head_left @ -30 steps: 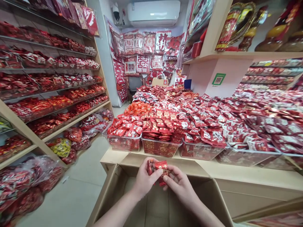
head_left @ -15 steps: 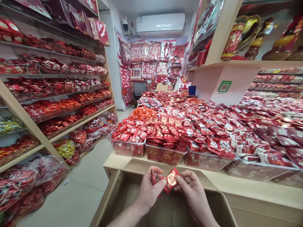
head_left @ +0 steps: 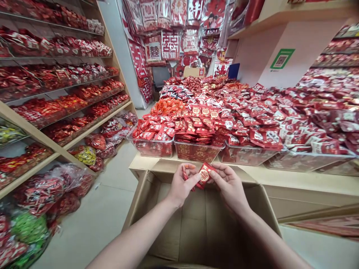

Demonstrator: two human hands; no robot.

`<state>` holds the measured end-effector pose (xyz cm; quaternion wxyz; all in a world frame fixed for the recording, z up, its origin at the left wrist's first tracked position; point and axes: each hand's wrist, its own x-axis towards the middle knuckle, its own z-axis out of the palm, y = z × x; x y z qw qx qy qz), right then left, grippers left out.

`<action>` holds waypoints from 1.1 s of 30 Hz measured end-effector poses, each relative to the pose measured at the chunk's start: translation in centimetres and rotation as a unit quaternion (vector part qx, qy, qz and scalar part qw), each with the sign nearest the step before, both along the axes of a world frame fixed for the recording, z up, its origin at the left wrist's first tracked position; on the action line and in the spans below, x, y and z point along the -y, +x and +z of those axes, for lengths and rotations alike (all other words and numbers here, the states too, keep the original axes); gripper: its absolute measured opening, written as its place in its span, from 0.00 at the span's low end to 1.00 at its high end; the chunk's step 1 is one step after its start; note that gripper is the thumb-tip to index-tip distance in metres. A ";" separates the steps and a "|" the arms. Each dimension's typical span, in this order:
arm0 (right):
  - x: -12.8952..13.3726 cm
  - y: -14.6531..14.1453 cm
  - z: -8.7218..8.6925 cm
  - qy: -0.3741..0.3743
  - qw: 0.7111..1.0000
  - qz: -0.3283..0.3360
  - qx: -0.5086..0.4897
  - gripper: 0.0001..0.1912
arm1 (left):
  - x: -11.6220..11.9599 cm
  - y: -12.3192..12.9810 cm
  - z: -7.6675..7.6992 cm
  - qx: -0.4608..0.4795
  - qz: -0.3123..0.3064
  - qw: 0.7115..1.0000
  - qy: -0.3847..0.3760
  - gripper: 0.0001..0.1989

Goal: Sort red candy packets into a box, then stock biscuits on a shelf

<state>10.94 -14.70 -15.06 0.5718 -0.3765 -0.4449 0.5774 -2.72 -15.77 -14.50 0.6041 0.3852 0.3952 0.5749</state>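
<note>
We list a long pale wood-toned counter (head_left: 297, 182); an open brown cardboard box (head_left: 193, 224) before it; clear plastic tubs (head_left: 199, 151) of red packets (head_left: 196, 122) along the counter's edge; our left hand (head_left: 181, 187), also clasping red wrapping (head_left: 184, 173), and our right hand (head_left: 231, 188), both pinching one small rectangular red-and-gold packet (head_left: 205, 175) above the box.

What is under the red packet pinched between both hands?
Below the red packet is the open cardboard box, its brown bottom partly visible. More red wrapper shows in the left hand. The packet's underside is hidden, and the right hand covers its far corner.
</note>
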 end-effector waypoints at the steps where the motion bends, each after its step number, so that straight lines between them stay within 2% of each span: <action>1: 0.1 -0.1 0.0 -0.008 1.000 0.000 -0.007 0.14 | 0.0 0.0 0.0 0.009 0.006 1.000 -0.007 0.16; 4: 0.1 -0.2 -0.2 -0.025 1.000 -0.003 -0.010 0.12 | 0.2 0.1 -0.2 0.025 0.004 0.999 -0.023 0.16; 10: 0.0 -0.2 -0.5 0.003 0.999 0.019 0.048 0.11 | 0.5 0.3 -0.3 0.003 0.025 0.999 -0.023 0.14; 13: 0.2 0.2 -0.5 0.015 0.996 0.024 0.079 0.11 | 0.5 0.1 0.0 -0.028 0.016 0.999 -0.024 0.18; 16: -0.1 1.0 0.2 0.032 0.993 -0.017 0.114 0.12 | 0.6 -0.2 0.5 -0.023 0.019 0.998 -0.062 0.24; 18: -0.9 1.9 1.3 0.053 0.987 -0.056 0.140 0.13 | 0.6 -0.4 0.8 0.005 0.014 0.996 -0.093 0.24; 20: -2.4 2.8 3.3 0.082 0.977 -0.093 0.172 0.14 | 0.7 -0.4 1.1 0.038 -0.005 0.993 -0.114 0.23; 23: -6.0 4.2 7.4 0.140 0.947 -0.149 0.248 0.14 | 0.7 -0.4 1.4 0.062 -0.013 0.990 -0.123 0.22; 25: -9.1 4.9 10.1 0.183 0.922 -0.176 0.291 0.14 | 0.7 -0.4 1.4 0.038 -0.002 0.992 -0.119 0.21; 27: -12.5 5.1 12.3 0.191 0.929 -0.160 0.273 0.14 | 0.6 -0.4 1.2 0.002 0.004 0.994 -0.113 0.19; 29: -15.6 4.9 13.6 0.160 0.942 -0.138 0.261 0.13 | 0.5 -0.3 0.8 -0.020 0.009 0.995 -0.099 0.19; 33: -20.0 3.4 14.5 0.105 0.938 -0.110 0.310 0.07 | 0.2 -0.3 0.1 -0.027 0.018 0.997 -0.075 0.18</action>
